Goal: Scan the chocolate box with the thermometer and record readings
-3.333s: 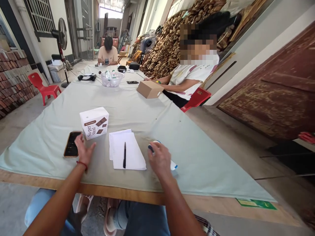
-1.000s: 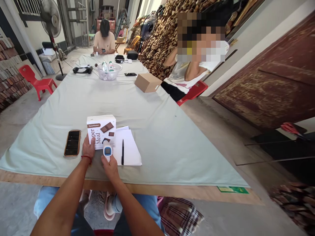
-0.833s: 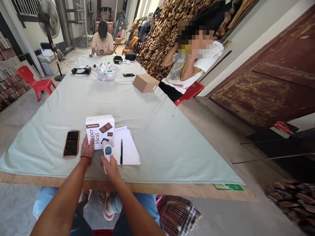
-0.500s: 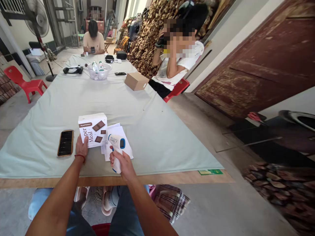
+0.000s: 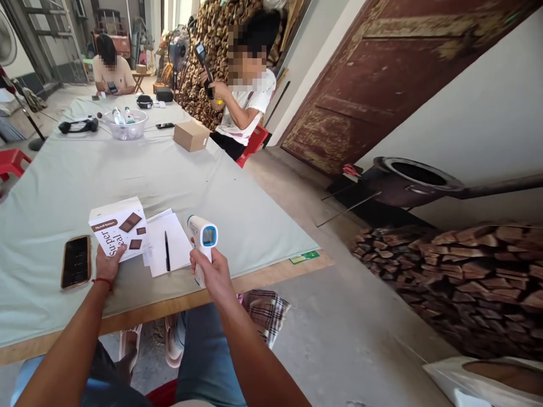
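Note:
My left hand grips the lower edge of a white box printed with brown squares and lettering, its thumb on the front face. In my right hand is a white and blue infrared thermometer, held by its handle above the table, with its lit blue screen facing me. Between the two hands lie white sheets of paper, and a black pen rests on them. A phone in a brown case lies flat to the left of the box.
Further along the cloth-covered table are a cardboard box, a clear bowl with bottles and a black phone. One person sits on the right holding a dark device; another sits at the far end. Stacked firewood stands right.
The view has swung to the right. My thermometer has moved right, off the papers, uncovering the pen, and its screen is now lit. The person on the right has lowered the dark device from the face.

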Motion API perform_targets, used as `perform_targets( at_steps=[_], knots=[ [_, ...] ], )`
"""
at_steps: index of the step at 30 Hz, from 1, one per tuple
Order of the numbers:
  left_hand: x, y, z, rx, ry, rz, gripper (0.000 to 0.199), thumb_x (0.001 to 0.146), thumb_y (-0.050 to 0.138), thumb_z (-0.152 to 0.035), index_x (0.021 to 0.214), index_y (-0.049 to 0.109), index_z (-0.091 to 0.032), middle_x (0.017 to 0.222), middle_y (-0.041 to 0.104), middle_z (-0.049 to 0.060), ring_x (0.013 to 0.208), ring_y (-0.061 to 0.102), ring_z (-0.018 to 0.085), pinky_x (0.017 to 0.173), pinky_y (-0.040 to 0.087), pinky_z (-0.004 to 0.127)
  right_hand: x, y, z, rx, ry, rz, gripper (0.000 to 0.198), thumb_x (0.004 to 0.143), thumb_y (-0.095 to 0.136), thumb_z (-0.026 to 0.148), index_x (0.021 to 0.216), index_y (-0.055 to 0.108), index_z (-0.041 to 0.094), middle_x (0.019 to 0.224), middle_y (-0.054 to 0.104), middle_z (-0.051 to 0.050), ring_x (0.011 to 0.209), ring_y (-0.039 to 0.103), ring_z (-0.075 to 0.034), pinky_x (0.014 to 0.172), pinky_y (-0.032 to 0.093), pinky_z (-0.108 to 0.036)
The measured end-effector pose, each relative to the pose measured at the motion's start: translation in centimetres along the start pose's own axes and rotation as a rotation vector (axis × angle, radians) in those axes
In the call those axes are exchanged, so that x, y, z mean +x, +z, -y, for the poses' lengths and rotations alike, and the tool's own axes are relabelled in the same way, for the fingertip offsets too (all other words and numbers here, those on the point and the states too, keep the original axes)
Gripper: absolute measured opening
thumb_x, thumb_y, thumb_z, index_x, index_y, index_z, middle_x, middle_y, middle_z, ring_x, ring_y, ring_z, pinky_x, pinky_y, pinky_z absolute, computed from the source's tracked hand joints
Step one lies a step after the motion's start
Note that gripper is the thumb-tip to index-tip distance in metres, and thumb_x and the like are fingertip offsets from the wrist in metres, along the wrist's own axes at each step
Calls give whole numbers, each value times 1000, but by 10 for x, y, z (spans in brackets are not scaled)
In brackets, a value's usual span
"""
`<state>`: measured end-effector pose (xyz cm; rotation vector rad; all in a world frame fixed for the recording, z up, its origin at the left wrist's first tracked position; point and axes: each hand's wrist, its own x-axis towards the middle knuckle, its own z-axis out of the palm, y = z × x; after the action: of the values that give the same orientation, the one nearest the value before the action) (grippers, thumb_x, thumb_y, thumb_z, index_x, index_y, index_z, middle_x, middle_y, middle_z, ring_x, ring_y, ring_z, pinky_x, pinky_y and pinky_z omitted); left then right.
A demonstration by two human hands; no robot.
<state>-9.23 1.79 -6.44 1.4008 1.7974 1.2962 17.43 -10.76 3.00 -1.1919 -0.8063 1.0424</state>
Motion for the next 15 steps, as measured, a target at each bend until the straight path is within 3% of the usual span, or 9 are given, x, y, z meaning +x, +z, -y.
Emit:
perform_targets(
  at_steps=[3, 5, 8, 11, 15],
  knots=[
    [0, -5, -5, -50, 17, 38, 60, 66, 74, -52, 111, 59, -14, 107, 69, 12, 101, 64, 29, 93, 51, 47, 8, -11, -7, -107, -40, -4, 34, 76, 62, 53, 73, 59, 19, 55, 50, 4, 52, 46, -13, 54, 40, -27],
    [3, -8, -9, -38, 48, 24, 57, 68, 74, -50, 109, 59, -15, 107, 68, 12, 100, 64, 28, 92, 51, 45, 21, -22, -17, -294, -71, -35, 34, 78, 59, 52, 82, 62, 19, 61, 57, 1, 59, 52, -16, 58, 43, -29],
    [12, -11, -16, -12, 82, -50, 53, 69, 75, -45, 109, 56, -16, 108, 66, 12, 100, 64, 27, 92, 51, 44, 47, -42, -39, -744, -56, -126, 42, 75, 61, 37, 114, 61, 20, 93, 69, -6, 82, 61, -23, 72, 46, -33],
    [26, -12, -18, 14, 69, -115, 48, 69, 76, -38, 105, 55, -16, 108, 63, 13, 99, 62, 27, 93, 50, 45, 70, -64, -63, -1104, -44, -66, 54, 80, 56, 26, 133, 51, 19, 119, 65, -11, 107, 59, -27, 84, 45, -35],
    [31, -14, -9, 68, 80, -128, 45, 72, 73, -31, 108, 51, -16, 109, 59, 12, 110, 56, 29, 102, 42, 50, 84, -90, -83, -1360, -126, -49, 48, 86, 52, 27, 133, 53, 15, 115, 64, -15, 109, 57, -29, 86, 44, -38]
  ],
)
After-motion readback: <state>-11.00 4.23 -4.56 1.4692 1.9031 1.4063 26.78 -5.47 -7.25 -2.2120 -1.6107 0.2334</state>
